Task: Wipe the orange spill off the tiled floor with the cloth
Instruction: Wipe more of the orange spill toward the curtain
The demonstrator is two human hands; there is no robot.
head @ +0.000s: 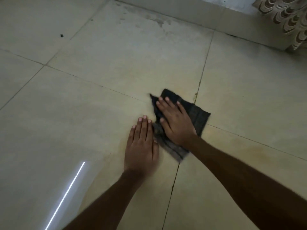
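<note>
So we've got our right hand point(174, 120) pressed flat, fingers spread, on top of the dark grey folded cloth point(197, 117), no pinching grip at all. Our left hand point(141, 143) is flat too, on bare cream tiled floor point(83, 113) touching the cloth's left edge. The faint orange spill smear point(255, 149) lies right of the cloth, beside the right forearm, so probably we sweep right.

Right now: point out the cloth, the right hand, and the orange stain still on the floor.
cloth point(198, 116): head view, on its dark far corner, right of the fingers.
right hand point(176, 121): head view, on the back of the hand, flat on the cloth.
orange stain point(255, 151): head view, on the faint smear beyond the right forearm.
</note>
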